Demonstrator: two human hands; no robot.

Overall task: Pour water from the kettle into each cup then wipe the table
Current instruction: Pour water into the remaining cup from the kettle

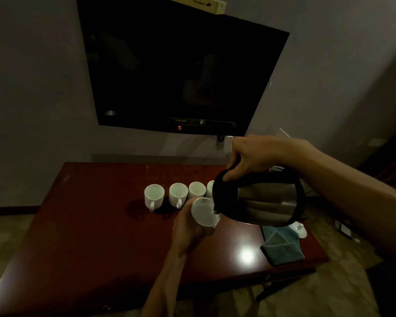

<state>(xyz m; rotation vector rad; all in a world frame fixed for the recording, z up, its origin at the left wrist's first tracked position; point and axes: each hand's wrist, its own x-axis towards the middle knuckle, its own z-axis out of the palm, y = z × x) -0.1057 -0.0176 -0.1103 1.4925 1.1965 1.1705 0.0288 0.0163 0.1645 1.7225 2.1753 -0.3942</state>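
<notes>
My right hand grips the black handle of a steel kettle, tipped with its spout down to the left. The spout sits over a white cup that my left hand holds tilted above the red-brown table. Behind it stands a row of white cups: one at the left, a second, a third, and a fourth half hidden by the kettle. A folded blue-grey cloth lies at the table's right side.
A dark wall-mounted television hangs above the table's far edge. A small white lidded dish stands by the cloth, partly behind the kettle. A lamp reflection shines on the tabletop near the cloth. Tiled floor lies to the right.
</notes>
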